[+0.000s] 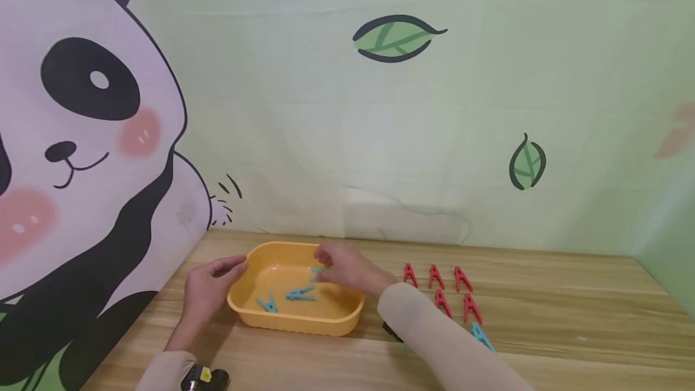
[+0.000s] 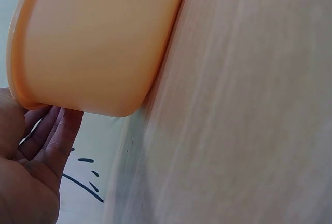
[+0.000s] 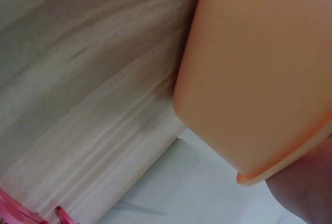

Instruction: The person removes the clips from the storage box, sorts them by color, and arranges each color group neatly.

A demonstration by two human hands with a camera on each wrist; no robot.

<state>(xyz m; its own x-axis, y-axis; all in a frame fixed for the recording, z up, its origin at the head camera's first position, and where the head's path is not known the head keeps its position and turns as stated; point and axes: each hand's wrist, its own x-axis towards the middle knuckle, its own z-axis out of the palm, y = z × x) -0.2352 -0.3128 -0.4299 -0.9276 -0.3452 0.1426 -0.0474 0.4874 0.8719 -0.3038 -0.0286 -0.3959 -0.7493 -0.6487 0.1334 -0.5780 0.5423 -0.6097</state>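
A yellow plastic basin [image 1: 295, 322] stands on the wooden table with several light-blue clothespins [image 1: 300, 293] lying inside. My left hand [image 1: 205, 291] pinches the basin's left rim; in the left wrist view its fingers [image 2: 63, 136] lie against the outer wall. Over the basin's right side reaches my right hand [image 1: 347, 267], fingers bent inward beside a light-blue clothespin [image 1: 317, 270]. Whether the fingers grip that clothespin is unclear. From the right wrist, the basin wall [image 3: 259, 79] hides most of this hand.
Several red clothespins [image 1: 442, 303] lie in rows right of the basin. A light-blue clothespin [image 1: 481, 336] lies nearer, by the right forearm, which partly covers that area. Behind the table [image 1: 570, 312] hangs a green backdrop [image 1: 304, 137] with a panda print.
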